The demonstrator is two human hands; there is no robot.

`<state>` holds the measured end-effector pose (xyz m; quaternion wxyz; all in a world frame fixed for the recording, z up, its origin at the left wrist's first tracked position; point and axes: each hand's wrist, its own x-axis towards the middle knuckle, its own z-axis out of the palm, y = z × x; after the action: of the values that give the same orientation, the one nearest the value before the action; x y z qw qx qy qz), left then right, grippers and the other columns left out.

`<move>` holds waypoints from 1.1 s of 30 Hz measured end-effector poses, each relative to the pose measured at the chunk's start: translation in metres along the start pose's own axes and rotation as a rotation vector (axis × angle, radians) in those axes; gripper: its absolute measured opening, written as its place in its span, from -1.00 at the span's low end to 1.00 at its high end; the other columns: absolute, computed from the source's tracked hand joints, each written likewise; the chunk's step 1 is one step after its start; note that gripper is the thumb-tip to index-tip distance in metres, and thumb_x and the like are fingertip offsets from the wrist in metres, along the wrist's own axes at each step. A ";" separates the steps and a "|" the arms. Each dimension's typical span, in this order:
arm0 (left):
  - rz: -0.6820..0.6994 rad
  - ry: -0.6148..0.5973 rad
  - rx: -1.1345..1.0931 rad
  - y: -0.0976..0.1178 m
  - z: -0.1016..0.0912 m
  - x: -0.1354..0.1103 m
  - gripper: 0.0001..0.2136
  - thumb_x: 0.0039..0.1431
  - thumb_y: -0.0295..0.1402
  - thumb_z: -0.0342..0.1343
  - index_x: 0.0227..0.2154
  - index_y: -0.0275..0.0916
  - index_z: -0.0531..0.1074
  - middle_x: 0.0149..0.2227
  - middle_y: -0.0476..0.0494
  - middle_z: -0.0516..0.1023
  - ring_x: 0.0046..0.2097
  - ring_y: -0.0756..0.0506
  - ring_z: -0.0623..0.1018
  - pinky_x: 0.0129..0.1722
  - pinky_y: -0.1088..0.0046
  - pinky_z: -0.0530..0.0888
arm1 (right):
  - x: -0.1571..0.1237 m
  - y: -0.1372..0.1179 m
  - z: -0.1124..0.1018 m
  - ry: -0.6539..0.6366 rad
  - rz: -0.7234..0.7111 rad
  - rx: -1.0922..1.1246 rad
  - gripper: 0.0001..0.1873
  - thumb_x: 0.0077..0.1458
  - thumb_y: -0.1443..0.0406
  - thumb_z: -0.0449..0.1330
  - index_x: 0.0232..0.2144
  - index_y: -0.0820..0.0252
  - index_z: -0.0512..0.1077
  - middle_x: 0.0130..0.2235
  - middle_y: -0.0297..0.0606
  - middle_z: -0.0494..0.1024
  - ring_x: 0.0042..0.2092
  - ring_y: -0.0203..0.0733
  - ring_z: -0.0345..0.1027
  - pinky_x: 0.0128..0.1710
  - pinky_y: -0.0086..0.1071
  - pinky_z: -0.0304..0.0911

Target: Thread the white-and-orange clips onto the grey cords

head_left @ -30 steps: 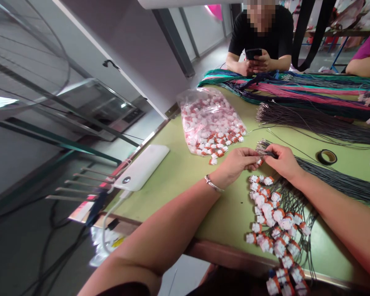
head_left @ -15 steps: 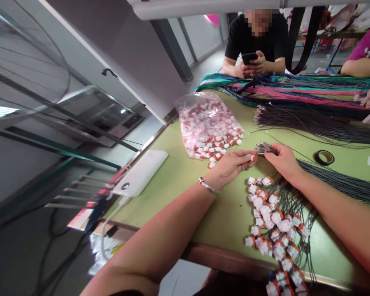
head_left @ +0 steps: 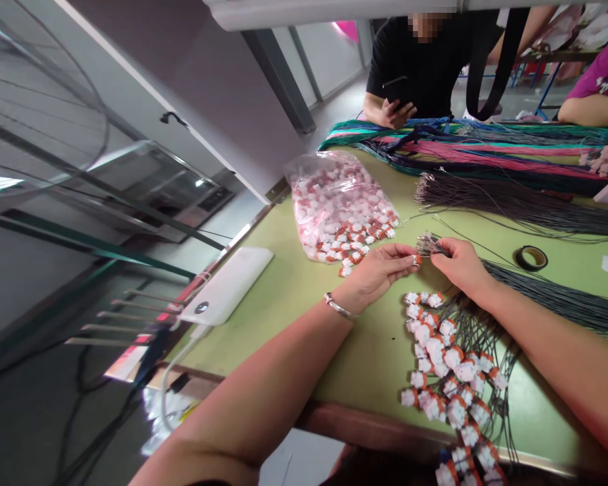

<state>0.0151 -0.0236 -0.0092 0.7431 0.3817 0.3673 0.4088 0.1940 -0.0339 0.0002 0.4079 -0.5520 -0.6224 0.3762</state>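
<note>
Between the fingertips of my left hand (head_left: 382, 271) is a small white-and-orange connector housing (head_left: 416, 260). My right hand (head_left: 459, 262) is closed round a bundle of dark wires, and their metal terminal ends (head_left: 426, 244) stick out toward the connector. The two hands almost meet; whether a terminal sits inside the housing is too small to tell. Below my right hand lies a pile of connectors with dark wires attached (head_left: 453, 361), reaching to the table's front edge. A clear plastic bag of loose connectors (head_left: 342, 196) lies behind my left hand, some spilling from its mouth.
A roll of black tape (head_left: 531, 258) lies right of my right hand. Dark wire bundles (head_left: 511, 202) and coloured wires (head_left: 486, 148) stretch across the back. A white power bank (head_left: 230, 287) with a cable is at the left edge. Across the table a person (head_left: 420, 74) holds a phone.
My hands keep nearly the same pose, the connector still by the wire ends. The person opposite has taken one hand off the phone and raised that arm. The view has shifted slightly.
</note>
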 end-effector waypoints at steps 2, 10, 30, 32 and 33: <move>0.013 0.006 0.003 0.000 0.000 0.000 -0.87 -0.09 -0.55 0.26 -0.40 -0.33 0.51 -0.39 -0.03 0.55 -0.37 0.08 0.54 -0.20 0.53 0.48 | 0.000 0.001 0.000 0.003 0.012 0.020 -0.90 -0.19 0.27 0.05 -0.63 0.17 0.27 -0.63 -0.44 0.19 -0.53 -0.35 0.02 -0.53 -0.42 -0.03; 0.073 -0.004 0.090 -0.001 0.003 -0.001 -0.83 -0.15 -0.47 0.32 -0.42 -0.33 0.51 -0.44 -0.05 0.56 -0.39 0.05 0.53 -0.22 0.46 0.49 | 0.000 0.000 0.001 -0.026 0.019 0.023 -0.89 -0.21 0.27 0.05 -0.66 0.17 0.22 -0.64 -0.45 0.15 -0.54 -0.37 -0.03 -0.56 -0.44 -0.09; 0.444 0.007 0.666 0.002 0.005 -0.001 -0.96 -0.04 -0.48 0.20 -0.50 -0.26 0.55 -0.35 -0.14 0.58 -0.29 -0.03 0.54 -0.21 0.41 0.50 | 0.002 -0.001 -0.001 -0.113 0.100 0.068 -0.87 -0.25 0.24 0.05 -0.63 0.20 0.28 -0.64 -0.47 0.19 -0.55 -0.40 -0.02 -0.55 -0.45 -0.06; 0.357 -0.008 0.568 0.000 0.004 0.000 -0.97 -0.07 -0.45 0.23 -0.50 -0.28 0.55 -0.36 -0.14 0.58 -0.30 -0.03 0.55 -0.21 0.41 0.49 | 0.002 0.000 -0.001 -0.120 0.101 0.073 -0.86 -0.24 0.23 0.05 -0.63 0.20 0.28 -0.64 -0.47 0.19 -0.55 -0.39 -0.01 -0.55 -0.45 -0.05; 0.340 -0.001 0.533 -0.001 0.005 0.001 -0.96 -0.09 -0.44 0.24 -0.50 -0.29 0.54 -0.36 -0.14 0.58 -0.30 -0.03 0.55 -0.19 0.40 0.49 | 0.002 0.000 -0.001 -0.122 0.102 0.079 -0.86 -0.24 0.23 0.05 -0.62 0.20 0.28 -0.63 -0.46 0.20 -0.55 -0.39 -0.01 -0.55 -0.45 -0.05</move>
<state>0.0201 -0.0244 -0.0081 0.5382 0.6190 0.3923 0.4163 0.1946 -0.0316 0.0002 0.3710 -0.5424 -0.6019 0.4537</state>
